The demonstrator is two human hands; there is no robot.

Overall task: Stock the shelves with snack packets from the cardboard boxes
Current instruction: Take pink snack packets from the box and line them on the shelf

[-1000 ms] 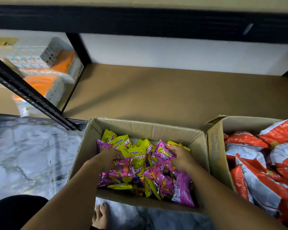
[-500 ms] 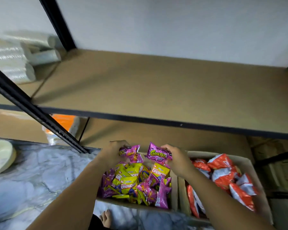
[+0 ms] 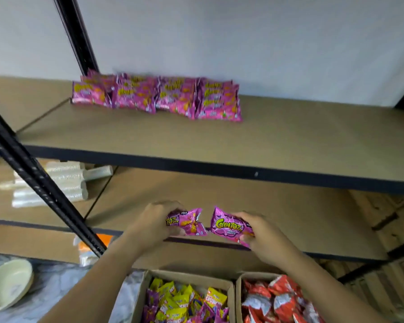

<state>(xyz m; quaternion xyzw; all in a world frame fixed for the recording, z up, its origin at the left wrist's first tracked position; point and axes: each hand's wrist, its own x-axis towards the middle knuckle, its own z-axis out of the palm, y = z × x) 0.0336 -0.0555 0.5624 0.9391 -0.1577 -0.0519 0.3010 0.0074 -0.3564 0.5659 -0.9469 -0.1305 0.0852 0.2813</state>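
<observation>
My left hand [image 3: 149,223] grips a pink snack packet [image 3: 188,222], and my right hand [image 3: 264,234] grips a second pink Corntoz packet [image 3: 228,226]. Both are raised side by side in front of the middle shelf [image 3: 289,213], above the boxes. Several pink packets [image 3: 159,96] stand in a row at the back of the upper shelf [image 3: 289,145]. Below my arms, a cardboard box [image 3: 187,277] holds pink and yellow packets [image 3: 187,304]. To its right a second box [image 3: 238,297] holds red and white packets [image 3: 275,301].
A black slanted shelf post [image 3: 40,183] crosses the left side. Stacks of clear plastic cups [image 3: 63,183] lie on the left bay's shelf. Pale bowls [image 3: 7,285] sit on the marbled floor at lower left. An orange package [image 3: 84,247] shows behind the post.
Both hands rose out of the box, each with a pink packet. My view tilted upward, so the upper shelf with its row of pink packets came into sight.
</observation>
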